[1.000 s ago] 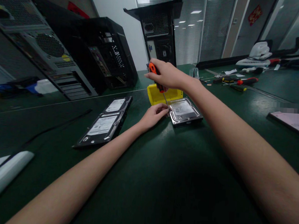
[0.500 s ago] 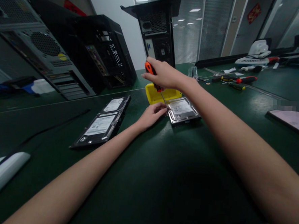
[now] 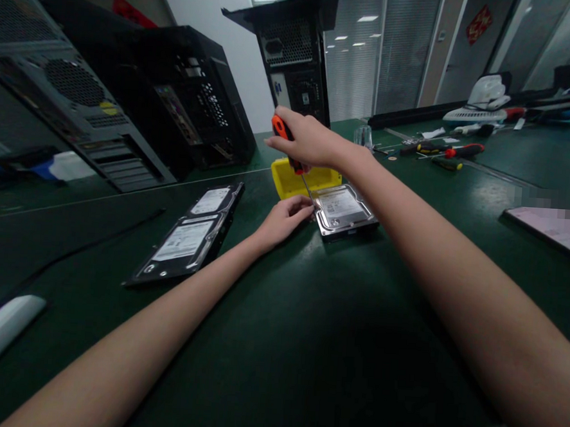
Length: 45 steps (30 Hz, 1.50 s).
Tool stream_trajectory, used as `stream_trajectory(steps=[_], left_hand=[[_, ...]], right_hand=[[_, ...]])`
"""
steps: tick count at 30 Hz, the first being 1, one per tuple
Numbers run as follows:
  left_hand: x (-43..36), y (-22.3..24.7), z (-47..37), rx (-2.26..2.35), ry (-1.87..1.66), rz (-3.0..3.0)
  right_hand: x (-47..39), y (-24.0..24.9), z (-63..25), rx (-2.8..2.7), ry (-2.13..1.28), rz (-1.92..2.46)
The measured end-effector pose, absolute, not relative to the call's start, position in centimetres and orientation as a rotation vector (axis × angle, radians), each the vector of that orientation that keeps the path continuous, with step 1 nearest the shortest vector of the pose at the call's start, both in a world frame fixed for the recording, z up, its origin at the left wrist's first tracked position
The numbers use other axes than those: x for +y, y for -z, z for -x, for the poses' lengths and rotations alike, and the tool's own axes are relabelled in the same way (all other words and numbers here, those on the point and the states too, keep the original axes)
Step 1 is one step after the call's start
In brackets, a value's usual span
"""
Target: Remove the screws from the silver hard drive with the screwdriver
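A silver hard drive (image 3: 342,207) with a white label lies flat on the green table, partly covered by my right forearm. My right hand (image 3: 306,137) is closed around the orange-and-black handle of a screwdriver (image 3: 283,128). Its shaft slants down to the drive's left edge. Low beside that edge, my left hand (image 3: 284,221) has curled fingers, with thumb and index finger close together by the screwdriver tip. What they pinch is hidden. Behind the drive sits an open yellow case (image 3: 294,178).
Two more hard drives (image 3: 187,236) lie end to end on the left. Black computer cases (image 3: 195,98) stand behind. At the back right are a clear cup (image 3: 364,136) and several hand tools (image 3: 446,151). A flat pinkish device (image 3: 549,233) lies on the right, a black cable (image 3: 94,244) on the left.
The whole view has shifted slightly, so everything sits a little further left. Both hands keep nearly the same pose, with the screwdriver still at the drive's left edge.
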<state>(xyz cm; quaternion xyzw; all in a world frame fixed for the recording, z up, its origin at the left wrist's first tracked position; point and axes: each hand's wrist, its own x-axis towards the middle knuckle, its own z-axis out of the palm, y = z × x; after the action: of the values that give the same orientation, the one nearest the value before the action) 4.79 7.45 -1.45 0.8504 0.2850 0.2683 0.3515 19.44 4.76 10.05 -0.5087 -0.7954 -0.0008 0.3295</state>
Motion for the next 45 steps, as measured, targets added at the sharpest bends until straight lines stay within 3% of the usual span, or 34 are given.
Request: stream_trajectory(steps=[45], left_hand=[[7.16,1.30,-4.61,0.761,-0.699,-2.194]], right_hand=[[4.70,-10.27,-19.32,-2.051,0.027,1.410]])
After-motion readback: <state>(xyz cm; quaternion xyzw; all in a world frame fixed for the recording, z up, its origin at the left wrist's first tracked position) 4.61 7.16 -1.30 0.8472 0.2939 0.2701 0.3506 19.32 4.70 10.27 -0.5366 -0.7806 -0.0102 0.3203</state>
